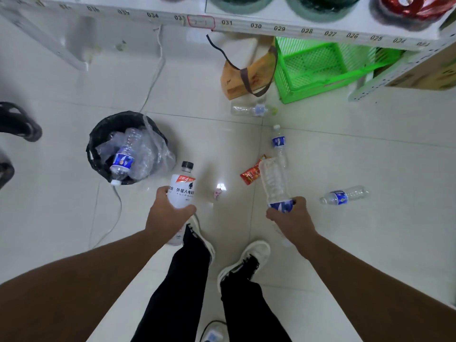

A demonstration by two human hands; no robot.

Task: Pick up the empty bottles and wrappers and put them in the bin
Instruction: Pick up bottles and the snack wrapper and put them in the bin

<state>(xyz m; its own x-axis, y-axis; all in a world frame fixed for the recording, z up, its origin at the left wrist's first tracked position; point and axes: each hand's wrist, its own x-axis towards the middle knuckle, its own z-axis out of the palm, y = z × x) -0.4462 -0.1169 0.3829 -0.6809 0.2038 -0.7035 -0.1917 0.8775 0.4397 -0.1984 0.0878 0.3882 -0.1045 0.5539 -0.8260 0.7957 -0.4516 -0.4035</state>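
My left hand grips a white bottle with a black cap, held upright to the right of the bin. My right hand grips a clear bottle with a blue label by its lower part. The black-lined bin stands on the floor at left and holds a blue-label bottle and clear plastic. On the floor lie a red wrapper, a small pink scrap, and three more clear bottles: a middle bottle, a right bottle, a far bottle.
A white numbered shelf runs across the top. Under it sit a green crate and a tan bag. A cable trails over the tiles past the bin. My shoes stand below my hands. Dark footwear lies at far left.
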